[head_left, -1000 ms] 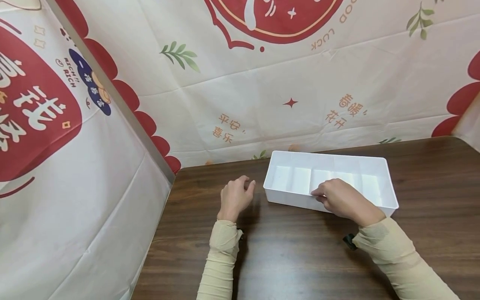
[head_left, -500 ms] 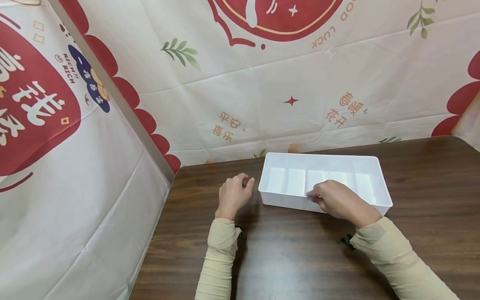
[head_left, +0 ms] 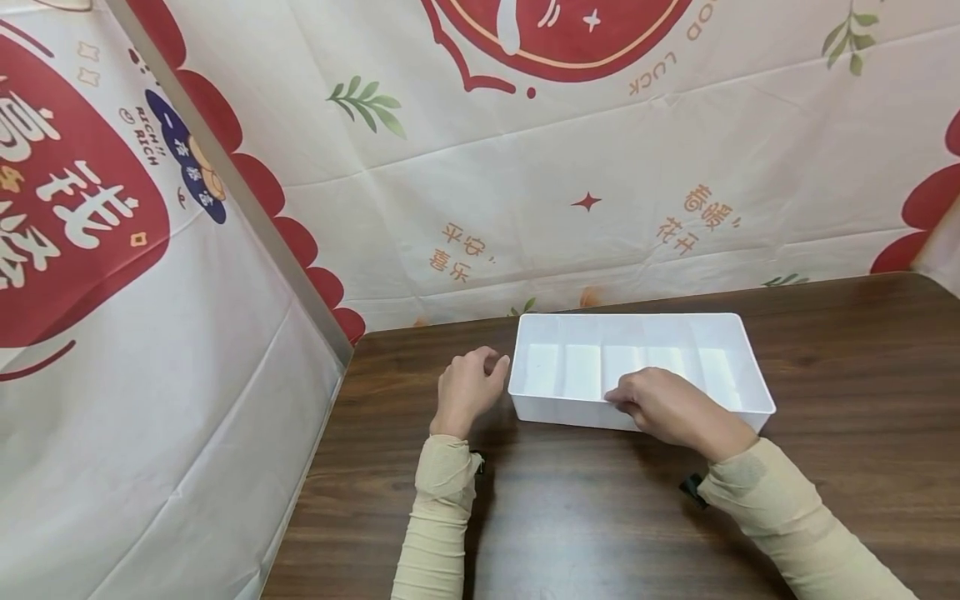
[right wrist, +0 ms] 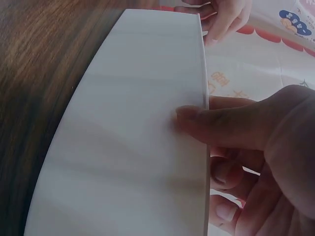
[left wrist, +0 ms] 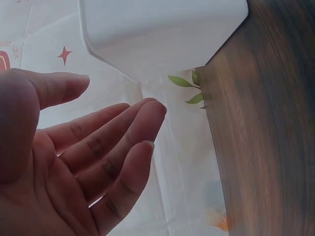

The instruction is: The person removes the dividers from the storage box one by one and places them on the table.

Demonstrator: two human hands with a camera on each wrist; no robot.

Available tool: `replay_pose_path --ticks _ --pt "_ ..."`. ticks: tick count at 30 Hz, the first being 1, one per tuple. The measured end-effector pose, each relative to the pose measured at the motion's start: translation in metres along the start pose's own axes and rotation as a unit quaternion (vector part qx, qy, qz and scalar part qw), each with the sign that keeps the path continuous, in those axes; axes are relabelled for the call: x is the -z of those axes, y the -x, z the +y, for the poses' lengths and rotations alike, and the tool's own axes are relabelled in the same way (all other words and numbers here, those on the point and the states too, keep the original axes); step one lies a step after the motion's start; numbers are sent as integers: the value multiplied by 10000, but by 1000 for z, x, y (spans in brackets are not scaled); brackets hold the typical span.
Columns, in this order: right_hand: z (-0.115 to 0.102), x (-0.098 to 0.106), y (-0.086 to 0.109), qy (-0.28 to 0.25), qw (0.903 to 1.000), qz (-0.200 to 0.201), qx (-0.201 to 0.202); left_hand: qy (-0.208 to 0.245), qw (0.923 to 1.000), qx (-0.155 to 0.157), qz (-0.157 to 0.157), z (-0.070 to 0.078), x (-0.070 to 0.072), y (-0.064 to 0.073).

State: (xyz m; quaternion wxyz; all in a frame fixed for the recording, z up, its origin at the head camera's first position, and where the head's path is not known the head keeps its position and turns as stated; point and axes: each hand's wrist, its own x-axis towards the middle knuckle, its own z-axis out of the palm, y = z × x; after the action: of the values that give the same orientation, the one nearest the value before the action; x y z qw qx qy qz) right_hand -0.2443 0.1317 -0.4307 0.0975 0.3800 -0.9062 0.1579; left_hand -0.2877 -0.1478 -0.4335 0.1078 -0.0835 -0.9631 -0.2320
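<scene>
A long white plastic box with several compartments sits on the dark wooden table, its inside bare of contents where it shows. My right hand pinches its front wall near the middle, thumb on the outer face and fingers behind the rim, as the right wrist view shows on the wall. Just off the box's left end is my left hand, apart from it. In the left wrist view the left hand has loosely bent fingers with nothing between them, and the box's end lies beyond the fingertips.
The wooden table reaches a printed white cloth hung along its back. Another printed cloth hangs along the left side. A small dark device is strapped at my right wrist.
My right hand has drawn the box to the left and slightly toward me, bringing its left end close to my left hand. The left hand has stayed almost still.
</scene>
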Motion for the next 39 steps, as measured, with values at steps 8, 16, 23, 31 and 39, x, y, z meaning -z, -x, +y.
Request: replay_pose_path --ticks 8,16,23,31,39 --pt "-5 -5 -2 -75 9990 217 373 -50 9999 52 -136 -3 1 0" --pt "-9 -8 -5 -292 9973 281 612 -147 9984 174 -509 -7 2 1" --pt "-10 -9 -8 -254 9960 364 781 -181 9974 313 -623 -8 4 -2" --pt "-11 -11 -11 -175 9955 401 835 -459 9960 365 -672 -10 2 -5" --pt "-14 -7 -10 -428 9981 83 427 -386 9949 385 -843 -13 -2 -2"
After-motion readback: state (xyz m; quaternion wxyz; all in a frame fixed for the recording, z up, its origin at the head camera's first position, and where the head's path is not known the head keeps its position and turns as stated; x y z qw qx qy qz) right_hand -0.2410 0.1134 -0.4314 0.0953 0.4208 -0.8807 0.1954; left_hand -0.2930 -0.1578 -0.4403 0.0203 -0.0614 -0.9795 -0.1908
